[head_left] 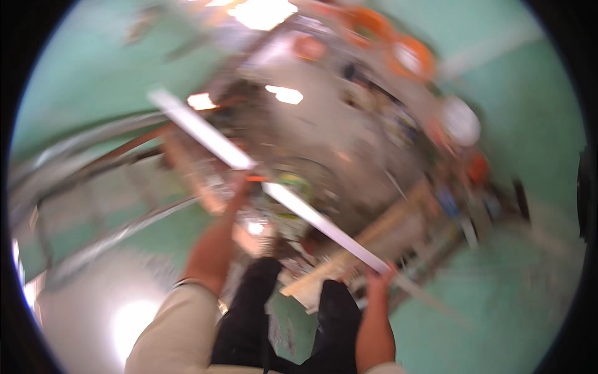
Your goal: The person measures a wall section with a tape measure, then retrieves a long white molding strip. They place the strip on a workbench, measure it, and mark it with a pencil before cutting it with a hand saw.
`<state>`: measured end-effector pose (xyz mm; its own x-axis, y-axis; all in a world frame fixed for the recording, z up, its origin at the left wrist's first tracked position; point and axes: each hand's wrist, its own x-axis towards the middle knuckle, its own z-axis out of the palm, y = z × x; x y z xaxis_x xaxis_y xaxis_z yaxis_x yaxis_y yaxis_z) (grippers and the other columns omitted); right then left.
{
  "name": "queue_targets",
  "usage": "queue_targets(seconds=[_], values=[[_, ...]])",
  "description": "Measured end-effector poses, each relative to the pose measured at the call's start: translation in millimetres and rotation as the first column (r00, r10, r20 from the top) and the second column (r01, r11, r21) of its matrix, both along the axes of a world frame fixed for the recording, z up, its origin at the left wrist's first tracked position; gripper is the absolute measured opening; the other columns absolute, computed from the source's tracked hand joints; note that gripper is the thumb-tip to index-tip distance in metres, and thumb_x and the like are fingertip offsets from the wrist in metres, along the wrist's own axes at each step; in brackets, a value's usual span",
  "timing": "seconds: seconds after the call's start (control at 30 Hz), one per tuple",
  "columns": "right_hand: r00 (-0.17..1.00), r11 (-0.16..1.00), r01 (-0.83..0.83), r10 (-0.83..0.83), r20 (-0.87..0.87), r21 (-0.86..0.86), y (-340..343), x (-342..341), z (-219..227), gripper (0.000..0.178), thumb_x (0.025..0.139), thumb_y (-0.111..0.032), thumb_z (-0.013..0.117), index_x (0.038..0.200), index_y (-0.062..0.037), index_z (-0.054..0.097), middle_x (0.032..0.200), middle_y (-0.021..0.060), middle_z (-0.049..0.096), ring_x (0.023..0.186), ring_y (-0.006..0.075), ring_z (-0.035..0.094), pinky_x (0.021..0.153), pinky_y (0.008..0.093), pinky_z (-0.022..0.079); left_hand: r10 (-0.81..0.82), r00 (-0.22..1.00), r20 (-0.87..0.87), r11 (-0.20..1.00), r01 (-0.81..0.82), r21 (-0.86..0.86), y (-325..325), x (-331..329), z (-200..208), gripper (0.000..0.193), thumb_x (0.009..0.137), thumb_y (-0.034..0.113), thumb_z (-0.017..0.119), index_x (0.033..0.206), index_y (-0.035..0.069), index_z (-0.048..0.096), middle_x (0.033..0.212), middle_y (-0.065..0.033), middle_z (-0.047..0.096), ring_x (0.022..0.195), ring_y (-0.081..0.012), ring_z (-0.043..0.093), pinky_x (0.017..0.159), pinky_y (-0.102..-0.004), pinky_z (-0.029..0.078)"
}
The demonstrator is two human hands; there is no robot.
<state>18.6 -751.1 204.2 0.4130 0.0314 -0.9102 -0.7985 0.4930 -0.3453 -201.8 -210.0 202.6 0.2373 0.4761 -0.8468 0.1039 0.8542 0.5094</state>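
White strip [324, 226]: raised aslant before the person, gripped by both hands.
Left hand [243, 181]: seemingly curled round its middle, though blurred.
Right hand [379, 275]: pinching it farther right.
Lift: looks done; setting down isn't; what else remains, I can't tell.
Beyond: wooden plank [398, 216], orange bucket [426, 62], green floor [498, 280].

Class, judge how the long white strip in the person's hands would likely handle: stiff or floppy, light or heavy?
Probably fairly stiff: the long white strip looks straight, even past the left hand. Perhaps light for its length, since it looks narrow, though blur hides its thickness.
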Motion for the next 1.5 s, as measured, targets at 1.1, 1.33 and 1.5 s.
queue_targets(seconds=[1.1,1.33,1.5], values=[[0.871,0.589,0.361,-0.491,0.035,-0.723,179,-7,-267,0.108,0.067,-0.021,0.094,0.138,0.0072,0.018,0.132,0.0313,0.048,0.117,0.0378,0.058,0.103,0.0418,0.052,-0.146,0.983,0.115,0.989,0.142,0.045,93,11,-314,0.019,0.102,0.026,0.058,0.094,0.010,0.063,0.076,-0.0009,0.064,0.064,-0.0169,0.064,0.056,-0.0313,0.053],[0.947,0.746,0.249,-0.321,-0.006,-0.618,198,-31,-259,0.080,0.086,-0.059,0.069,0.129,0.0002,0.037,0.107,0.0162,0.059,0.088,0.0267,0.065,0.070,0.0389,0.057,-0.175,0.919,0.355,0.980,0.198,-0.030,131,-2,-351,0.019,0.100,0.025,0.059,0.105,0.007,0.065,0.087,-0.0046,0.071,0.074,-0.0185,0.070,0.065,-0.0328,0.060],[0.848,0.785,-0.529,0.499,-0.178,-0.322,189,-92,-251,0.070,0.093,-0.075,0.045,0.098,-0.0068,0.059,0.073,0.0008,0.056,0.059,0.0120,0.056,0.052,0.0280,0.045,-0.103,0.951,0.290,0.992,0.120,-0.043,111,32,-346,0.020,0.100,0.024,0.059,0.107,0.007,0.064,0.093,-0.0050,0.071,0.078,-0.0184,0.071,0.068,-0.0331,0.059]])
